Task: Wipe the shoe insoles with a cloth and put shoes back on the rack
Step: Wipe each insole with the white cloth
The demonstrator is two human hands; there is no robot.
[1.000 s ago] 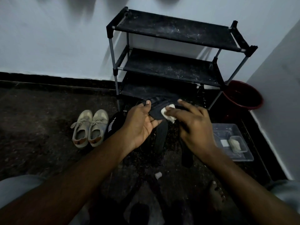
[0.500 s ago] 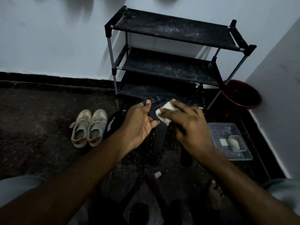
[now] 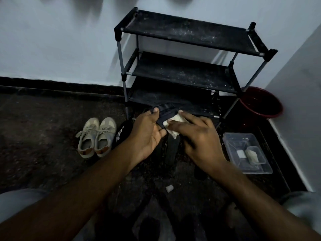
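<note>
Dark shoe (image 3: 165, 108) in left grip (image 3: 147, 134), cloth (image 3: 175, 119) in right grip (image 3: 199, 138) atop it

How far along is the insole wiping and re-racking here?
Done: nothing visibly; no shoes on the black three-shelf rack. In hand: left hand grips a dark strapped shoe, right hand holds a white cloth against it. Left: beige lace-up sneakers on the floor.

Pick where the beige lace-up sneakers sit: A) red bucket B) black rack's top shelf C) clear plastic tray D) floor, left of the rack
D: the beige lace-up sneakers stand side by side on the dark floor, left of the black metal-framed shoe rack.
</note>
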